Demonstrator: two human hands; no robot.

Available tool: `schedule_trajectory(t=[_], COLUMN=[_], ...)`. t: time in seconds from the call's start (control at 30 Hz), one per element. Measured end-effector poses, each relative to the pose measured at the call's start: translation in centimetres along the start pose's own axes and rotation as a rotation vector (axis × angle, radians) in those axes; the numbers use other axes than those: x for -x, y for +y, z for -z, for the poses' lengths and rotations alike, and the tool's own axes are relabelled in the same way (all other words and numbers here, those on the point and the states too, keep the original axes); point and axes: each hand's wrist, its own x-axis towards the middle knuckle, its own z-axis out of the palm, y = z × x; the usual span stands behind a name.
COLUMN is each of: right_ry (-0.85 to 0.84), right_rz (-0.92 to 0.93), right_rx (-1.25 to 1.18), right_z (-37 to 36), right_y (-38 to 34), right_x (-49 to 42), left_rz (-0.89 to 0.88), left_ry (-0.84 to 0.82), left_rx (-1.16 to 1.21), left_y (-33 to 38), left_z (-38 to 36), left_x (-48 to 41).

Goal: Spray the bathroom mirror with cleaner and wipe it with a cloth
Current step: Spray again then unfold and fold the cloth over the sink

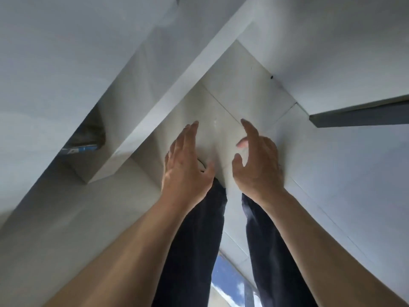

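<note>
Two bare hands — left hand [186, 167], right hand [257, 165] — empty, fingers spread

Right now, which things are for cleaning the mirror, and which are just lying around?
For the job: left hand and right hand, both open and empty. No spray bottle, cloth or mirror shows clearly.

Just there: blue-and-white packet on a shelf, dark trousers, tiled floor.

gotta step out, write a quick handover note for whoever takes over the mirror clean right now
Left hand: open, holding nothing.
Right hand: open, fingers spread, holding nothing.
Both are raised over the pale tiled floor, above the dark trouser legs.
No spray bottle, cloth or mirror can be made out in this view.
Done: nothing that shows.
Left: find cleaner and cloth, spray, wipe.
</note>
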Motion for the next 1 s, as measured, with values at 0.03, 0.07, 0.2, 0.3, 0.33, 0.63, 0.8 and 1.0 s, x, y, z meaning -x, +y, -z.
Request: schedule_trajectory(t=[0.03,0.07,0.2,0.3,0.33,0.63,0.8,1.0], right_ry=[-0.002,-0.015,-0.005,-0.058,-0.073,0.081,0.16,0.129], right_rz=[-0.007,-0.006,0.032,0.08,0.095,0.272,0.387,0.424], right_rx=[0.031,0.055,0.095,0.13,0.16,0.194,0.165,0.148], right_z=[0.4,1.0,4.4,8.3,9.7,21.8,25.6,26.6], right_y=[-0.1,-0.4,-3.0,-5.7,-6.7,-19.5,-25.5,-31.7], right_x=[1.5,2.9,7.4,8.5,8.5,6.6,6.8,7.3], left_rz=[0.009,0.039,0.151,0.057,0.014,-0.134,-0.12,-0.044], left_ry=[0.0,-0.002,-0.042,-0.131,-0.156,-0.008,0.167,0.267], left_rx=[0.012,0.029,0.086,0.081,0.07,0.163,0.302,0.363], left_y=[0.0,0.1,2.0,5.0,6.2,15.1,16.4,13.7], left_z=[0.7,1.5,6.1,10.4,11.8,24.7,31.4,36.6], left_x=[0.7,1.4,3.2,4.4,4.7,5.8,8.7,10.6])
